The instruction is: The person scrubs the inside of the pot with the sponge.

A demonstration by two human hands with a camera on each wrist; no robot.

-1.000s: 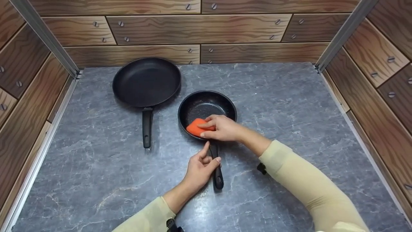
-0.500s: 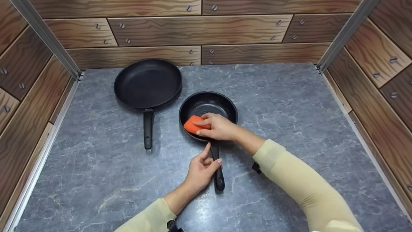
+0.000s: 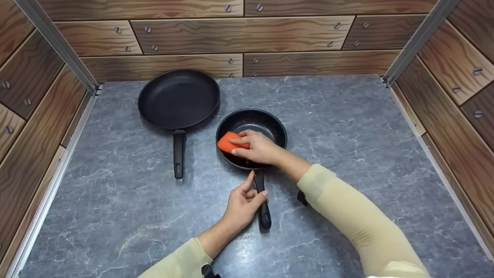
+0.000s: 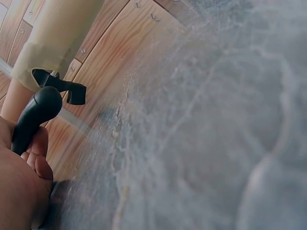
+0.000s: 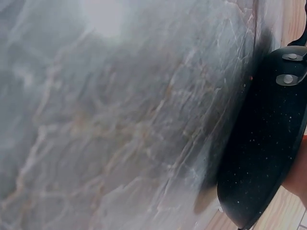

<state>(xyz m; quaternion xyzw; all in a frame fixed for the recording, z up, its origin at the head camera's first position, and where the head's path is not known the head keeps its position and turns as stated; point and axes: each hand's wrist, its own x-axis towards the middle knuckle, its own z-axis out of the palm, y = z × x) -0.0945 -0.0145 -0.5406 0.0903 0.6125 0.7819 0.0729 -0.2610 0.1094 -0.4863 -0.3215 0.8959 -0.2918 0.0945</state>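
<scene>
Orange sponge [image 3: 227, 142]: It was inside the small pan [image 3: 257, 124], at the left side.
What changed: Half a second before, the sponge was lower down and closer to the handle [image 3: 265, 216]. It had slid up along the left side, away from the handle.
Right hand [image 3: 259, 147]: It pinched the sponge between its thumb and fingers, and it had moved along with it.
Left hand [image 3: 242, 202]: Its thumb and some fingers were bent round the handle. Its pointer finger stuck out toward the pan; I could not tell if the tip touched. This hand had stayed put.
Small pan: It sat flat on the gray bench [image 3: 332, 123], in the same spot as before, handle toward the person.
Big pan [image 3: 179, 100]: It sat near the small pan, farther back and to the left, and had stayed still.
</scene>
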